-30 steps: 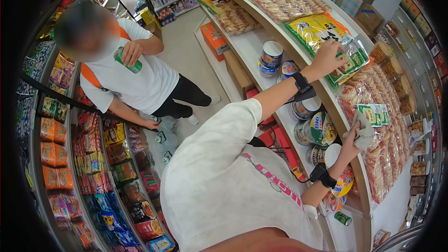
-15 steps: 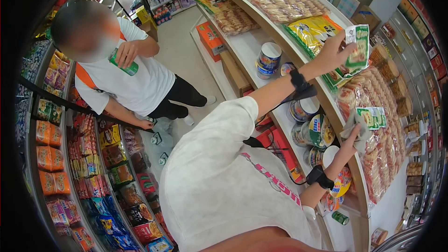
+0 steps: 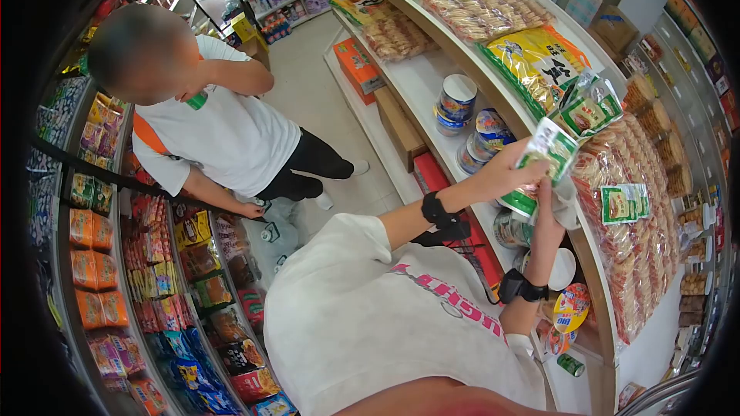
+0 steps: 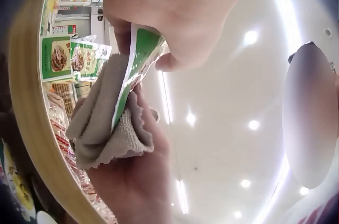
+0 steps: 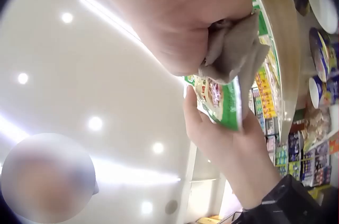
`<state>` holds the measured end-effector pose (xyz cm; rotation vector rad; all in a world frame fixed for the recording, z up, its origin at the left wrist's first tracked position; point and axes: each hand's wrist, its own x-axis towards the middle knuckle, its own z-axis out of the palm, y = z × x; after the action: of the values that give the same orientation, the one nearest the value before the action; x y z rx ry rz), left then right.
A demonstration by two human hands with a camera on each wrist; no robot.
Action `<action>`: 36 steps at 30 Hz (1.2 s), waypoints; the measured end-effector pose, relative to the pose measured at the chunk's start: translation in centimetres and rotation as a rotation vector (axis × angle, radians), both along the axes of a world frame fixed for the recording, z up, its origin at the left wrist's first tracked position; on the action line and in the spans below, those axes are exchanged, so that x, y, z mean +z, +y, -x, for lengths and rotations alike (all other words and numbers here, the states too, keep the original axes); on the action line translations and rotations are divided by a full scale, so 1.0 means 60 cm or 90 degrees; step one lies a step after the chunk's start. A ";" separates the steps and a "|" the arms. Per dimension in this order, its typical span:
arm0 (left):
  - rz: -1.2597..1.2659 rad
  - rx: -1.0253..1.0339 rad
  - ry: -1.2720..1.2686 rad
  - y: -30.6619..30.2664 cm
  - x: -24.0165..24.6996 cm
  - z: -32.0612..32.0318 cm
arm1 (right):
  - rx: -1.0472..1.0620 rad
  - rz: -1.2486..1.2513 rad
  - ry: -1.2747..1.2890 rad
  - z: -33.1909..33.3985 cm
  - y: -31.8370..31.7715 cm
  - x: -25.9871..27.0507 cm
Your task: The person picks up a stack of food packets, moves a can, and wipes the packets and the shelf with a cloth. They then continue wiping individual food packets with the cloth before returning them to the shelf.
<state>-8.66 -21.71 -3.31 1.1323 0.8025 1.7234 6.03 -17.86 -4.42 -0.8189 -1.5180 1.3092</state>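
The packet (image 3: 556, 145), pinched by left fingers (image 5: 192, 108), has moved to the grey cloth (image 4: 100, 102) right fingers (image 3: 545, 191) grip.

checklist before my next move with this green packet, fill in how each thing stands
1. Left hand pinching the green packet: ok.
2. Right hand holding the grey cloth against the packet: ok.
3. Packet set down on the shelf: not ok, it is held up in the hands.
4. Packet's whole surface clean: cannot tell, fingers and cloth cover part of it.
5. Other person clear of both hands: ok, standing apart.
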 end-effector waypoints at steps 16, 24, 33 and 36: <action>0.100 0.018 -0.341 -0.062 0.064 -0.002 | -0.028 -0.436 -0.140 0.085 -0.057 0.076; 0.095 -0.036 -0.204 -0.047 0.047 -0.016 | -0.063 -0.502 -0.259 0.085 -0.009 0.062; 0.109 0.053 -0.153 -0.033 0.021 -0.036 | -0.006 -0.241 0.071 0.087 0.025 0.070; 0.086 0.160 0.030 -0.038 0.040 -0.014 | 0.058 -0.070 -0.043 0.049 -0.007 0.069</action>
<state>-7.80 -23.98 -0.90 1.0170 1.1116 1.8201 3.07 -18.27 -0.27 -0.7363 -1.6826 1.2626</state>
